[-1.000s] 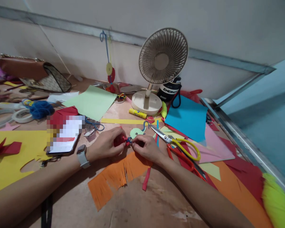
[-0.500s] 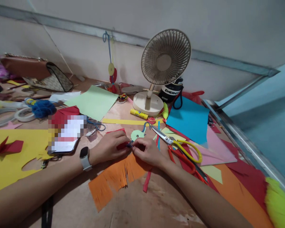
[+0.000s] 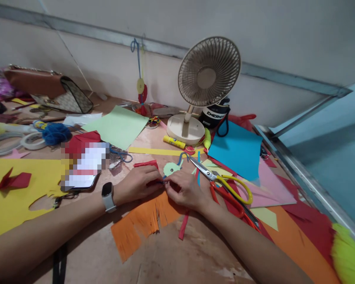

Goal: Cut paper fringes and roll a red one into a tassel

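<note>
My left hand (image 3: 139,183), with a watch (image 3: 107,196) on its wrist, has its fingers closed in a pinch on a thin blue cord (image 3: 163,182). From the other side, my right hand (image 3: 185,190) pinches the same cord, thumb and forefinger together. Just beyond the fingertips lies a pale green scalloped paper disc (image 3: 168,167) with a hole in its middle. Orange fringed paper (image 3: 133,234) lies flat below the hands, partly under the right one. A red strip (image 3: 183,227) sticks out beneath my right hand. Fingers hide most of the cord.
Yellow-handled scissors (image 3: 208,173) and a red-handled pair (image 3: 236,207) overlap at the right. A fan (image 3: 185,130) stands behind, with a glue stick (image 3: 174,142) in front. To the left are a phone (image 3: 84,167), yellow paper (image 3: 14,213) and blue yarn (image 3: 56,134).
The view has shifted slightly. Both hands stay together at the blue cord, with less of it showing between the fingertips; more of the red paper beyond the left hand is visible.
</note>
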`<state>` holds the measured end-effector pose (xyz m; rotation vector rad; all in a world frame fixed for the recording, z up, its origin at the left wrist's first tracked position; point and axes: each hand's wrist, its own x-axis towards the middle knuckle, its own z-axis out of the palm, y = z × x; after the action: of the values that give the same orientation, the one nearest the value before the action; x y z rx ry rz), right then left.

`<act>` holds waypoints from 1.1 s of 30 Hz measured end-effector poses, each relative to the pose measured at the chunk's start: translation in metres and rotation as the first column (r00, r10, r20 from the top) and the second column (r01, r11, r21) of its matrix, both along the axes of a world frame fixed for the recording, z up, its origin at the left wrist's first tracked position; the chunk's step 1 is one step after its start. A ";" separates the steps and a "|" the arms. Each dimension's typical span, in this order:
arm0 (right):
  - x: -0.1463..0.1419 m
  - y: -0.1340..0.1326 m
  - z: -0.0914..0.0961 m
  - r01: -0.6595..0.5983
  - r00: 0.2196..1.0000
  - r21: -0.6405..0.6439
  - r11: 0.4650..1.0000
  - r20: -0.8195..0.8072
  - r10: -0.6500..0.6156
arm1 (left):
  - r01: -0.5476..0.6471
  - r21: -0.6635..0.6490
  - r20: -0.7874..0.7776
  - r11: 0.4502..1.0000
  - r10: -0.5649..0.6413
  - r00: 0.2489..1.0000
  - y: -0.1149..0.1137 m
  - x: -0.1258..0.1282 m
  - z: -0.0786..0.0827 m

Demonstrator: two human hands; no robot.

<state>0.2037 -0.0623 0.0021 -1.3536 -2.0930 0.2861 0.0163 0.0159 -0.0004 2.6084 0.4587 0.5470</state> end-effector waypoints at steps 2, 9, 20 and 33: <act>0.000 0.000 0.000 -0.017 0.999 0.024 1.000 0.036 0.016 | 0.002 -0.006 0.005 1.000 -0.002 1.000 0.000 0.000 -0.001; 0.004 0.002 -0.001 -0.010 0.998 -0.046 0.999 0.061 0.013 | 0.037 -0.136 0.027 0.990 -0.033 0.999 0.001 -0.001 0.004; 0.011 0.010 -0.003 0.210 0.976 -0.083 0.974 -0.039 -0.214 | 0.081 -0.173 0.054 0.982 -0.073 0.996 0.005 0.000 0.002; 0.009 0.010 0.001 0.146 0.988 0.025 0.989 0.053 -0.147 | 0.079 -0.139 0.046 0.987 -0.073 0.996 0.006 0.000 0.000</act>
<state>0.2128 -0.0523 0.0035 -1.5099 -2.0216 0.1668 0.0162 0.0222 -0.0005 2.4646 0.3688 0.5225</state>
